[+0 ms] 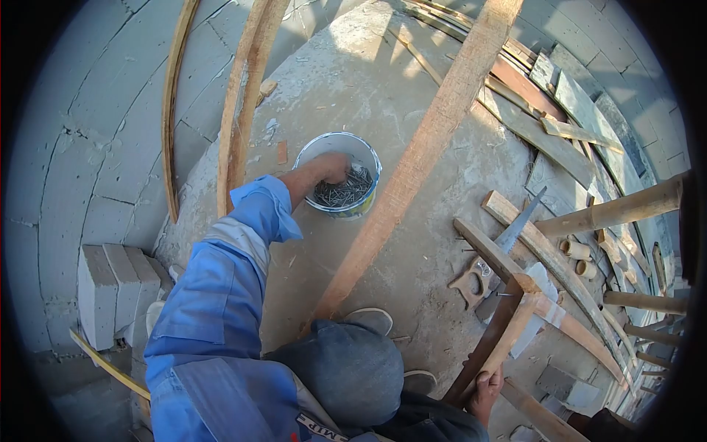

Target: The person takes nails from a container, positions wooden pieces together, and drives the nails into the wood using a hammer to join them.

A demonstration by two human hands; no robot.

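My left hand (pixel 333 168) reaches inside a white bucket (pixel 374 166) with a coloured outer side. Its fingers are curled down among a heap of loose nails (pixel 346 190), and the fingertips are hidden. At the lower right my right hand (pixel 486 392) is closed around the lower end of a frame of nailed boards (pixel 509 331). A nail (pixel 505 295) sticks out near the frame's upper corner. Beside this frame a handsaw (pixel 471 283) lies with its blade pointing up and away, partly hidden by the wood.
A long timber (pixel 420 166) runs diagonally between bucket and frame. Two curved boards (pixel 247 88) lean on the block wall (pixel 96 132) at left. Grey blocks (pixel 110 291) stand lower left. Loose planks (pixel 541 140) and round poles (pixel 618 206) crowd the right side.
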